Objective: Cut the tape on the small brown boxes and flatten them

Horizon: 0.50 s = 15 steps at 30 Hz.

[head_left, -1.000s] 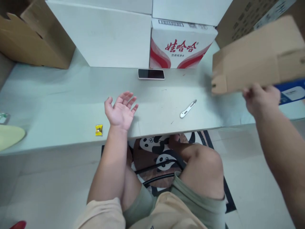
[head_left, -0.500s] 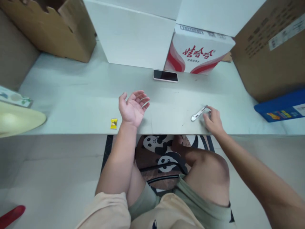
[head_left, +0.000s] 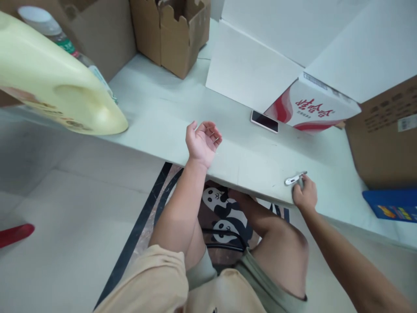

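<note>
My left hand [head_left: 202, 144] is raised palm up over the table near its front edge. Its fingers curl loosely apart and nothing lies in the palm. On the right, my right hand [head_left: 305, 191] is closed at the end of a small white and silver nail clipper [head_left: 294, 178]. The forefinger touches the clipper's far tip, with the thumb close below; the exact grip is partly hidden. The small yellow wrapped sweet from before is out of sight, possibly under my left hand or wrist.
A phone [head_left: 264, 121] lies before a red and white carton [head_left: 312, 106]. White boxes [head_left: 250, 65] and cardboard boxes [head_left: 176, 41] line the back. A large pale yellow jug [head_left: 61, 82] stands left; a blue package [head_left: 391, 206] lies right. The table edge [head_left: 247, 187] runs over my legs.
The view has swung left, so the table appears tilted and more of the jug shows. My right hand has closed in around the nail clipper. The yellow sweet has gone from sight.
</note>
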Available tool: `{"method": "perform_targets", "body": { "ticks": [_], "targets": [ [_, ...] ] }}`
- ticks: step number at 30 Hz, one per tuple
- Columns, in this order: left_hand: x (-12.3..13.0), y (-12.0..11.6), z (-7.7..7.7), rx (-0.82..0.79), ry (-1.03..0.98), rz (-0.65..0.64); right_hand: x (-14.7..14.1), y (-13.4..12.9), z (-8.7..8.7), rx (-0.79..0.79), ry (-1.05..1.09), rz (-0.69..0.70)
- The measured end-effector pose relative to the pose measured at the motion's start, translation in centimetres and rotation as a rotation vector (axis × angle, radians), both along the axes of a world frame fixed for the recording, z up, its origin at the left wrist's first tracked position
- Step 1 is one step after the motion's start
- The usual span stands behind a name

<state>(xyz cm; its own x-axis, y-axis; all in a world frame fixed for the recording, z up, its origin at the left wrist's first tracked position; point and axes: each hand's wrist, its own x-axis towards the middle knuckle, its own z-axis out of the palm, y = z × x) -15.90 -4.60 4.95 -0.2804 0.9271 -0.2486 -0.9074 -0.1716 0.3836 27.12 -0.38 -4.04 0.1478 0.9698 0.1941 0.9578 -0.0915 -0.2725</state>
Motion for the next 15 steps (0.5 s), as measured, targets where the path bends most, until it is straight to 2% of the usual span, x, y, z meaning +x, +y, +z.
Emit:
{"method": "perform_targets", "body": {
  "ticks": [8, 15],
  "targets": [
    [-1.7, -0.3, -0.5, -0.011, -0.004, 0.046, 0.0, -0.5, 0.4, -0.032, -0.027, 0.08],
    [-1.6, -1.4, 0.0, -0.008, -0.048, 0.068, -0.9, -0.4, 2.4, -0.125, -0.028, 0.035]
  ]
}}
